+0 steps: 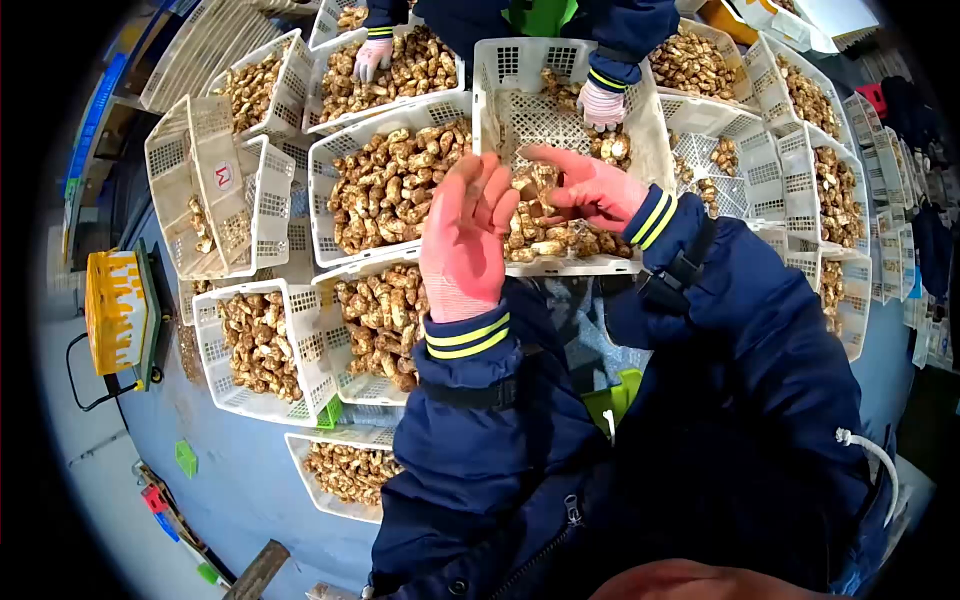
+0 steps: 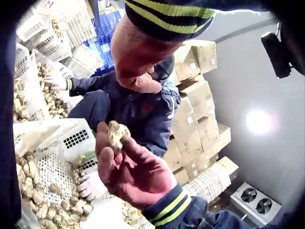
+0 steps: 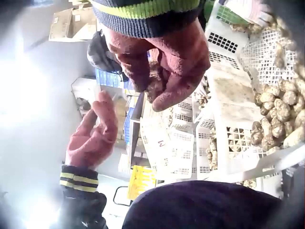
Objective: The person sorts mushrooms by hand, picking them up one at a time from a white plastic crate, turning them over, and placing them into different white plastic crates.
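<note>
In the head view my right hand (image 1: 597, 190), in a pink glove, pinches a brown-and-white mushroom (image 1: 540, 182) between thumb and fingers. The right wrist view shows the same mushroom (image 3: 155, 81) partly hidden by those fingers. Facing it, my pink-gloved left hand (image 1: 465, 235) is raised with the palm showing and its fingers loosely bent, nothing in it. Both hands are over the near end of a white plastic crate (image 1: 652, 145). Mushrooms (image 1: 565, 243) cover that end of the crate, while its slatted floor shows farther back.
Another person's gloved hand (image 1: 602, 105) reaches into the same crate from the far side; their other hand (image 1: 373, 58) is over a neighbouring crate (image 1: 330, 75). Crates of mushrooms surround me. A yellow crate (image 1: 112, 310) sits on a cart at left. Cardboard boxes (image 2: 195, 109) are stacked behind.
</note>
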### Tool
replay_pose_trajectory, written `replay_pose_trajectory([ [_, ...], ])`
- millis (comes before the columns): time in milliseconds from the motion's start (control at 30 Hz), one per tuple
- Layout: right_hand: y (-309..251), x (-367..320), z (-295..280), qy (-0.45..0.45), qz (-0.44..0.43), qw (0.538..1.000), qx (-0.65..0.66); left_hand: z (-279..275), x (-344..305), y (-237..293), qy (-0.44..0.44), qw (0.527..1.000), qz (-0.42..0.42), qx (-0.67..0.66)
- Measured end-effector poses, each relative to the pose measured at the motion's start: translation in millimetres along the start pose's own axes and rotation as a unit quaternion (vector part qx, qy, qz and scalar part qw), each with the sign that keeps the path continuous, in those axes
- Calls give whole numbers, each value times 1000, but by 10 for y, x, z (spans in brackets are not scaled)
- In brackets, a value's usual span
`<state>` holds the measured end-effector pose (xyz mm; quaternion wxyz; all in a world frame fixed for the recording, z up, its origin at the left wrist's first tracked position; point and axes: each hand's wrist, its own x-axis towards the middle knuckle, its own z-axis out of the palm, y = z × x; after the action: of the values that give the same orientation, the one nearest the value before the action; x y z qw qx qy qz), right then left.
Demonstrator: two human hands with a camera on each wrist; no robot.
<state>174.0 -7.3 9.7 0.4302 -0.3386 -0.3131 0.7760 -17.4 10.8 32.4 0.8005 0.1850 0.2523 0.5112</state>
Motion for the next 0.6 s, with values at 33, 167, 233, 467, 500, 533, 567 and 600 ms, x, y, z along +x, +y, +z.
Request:
replay_pose_trajectory([
  [33, 14, -20, -14, -8, -12, 1000, 13, -84, 15, -121, 19, 1000, 11, 0],
  [167, -72, -92, 21, 32, 3, 999, -32, -425, 57, -343, 116, 990, -59, -56],
  [233, -28, -64, -69, 20, 0, 1000, -22, -397, 90, -295, 151, 988, -6, -35],
  [467, -45, -109, -251, 75, 35, 954, -290, -469, 166, -332, 127, 990, -23, 53],
  [500, -83, -123, -145, 101, 22, 896, -431, -420, 157, -372, 118, 987, -61, 86],
  [533, 58, -113, -150, 140, -101, 808, -563, -402, 207, -458, 116, 982, -106, 102],
  [567, 159, -89, -209, 142, -151, 750, -629, -327, 195, -511, 109, 977, -124, 133],
  [600, 148, -131, -95, 142, -188, 721, -651, -323, 199, -572, 72, 982, -127, 121],
])
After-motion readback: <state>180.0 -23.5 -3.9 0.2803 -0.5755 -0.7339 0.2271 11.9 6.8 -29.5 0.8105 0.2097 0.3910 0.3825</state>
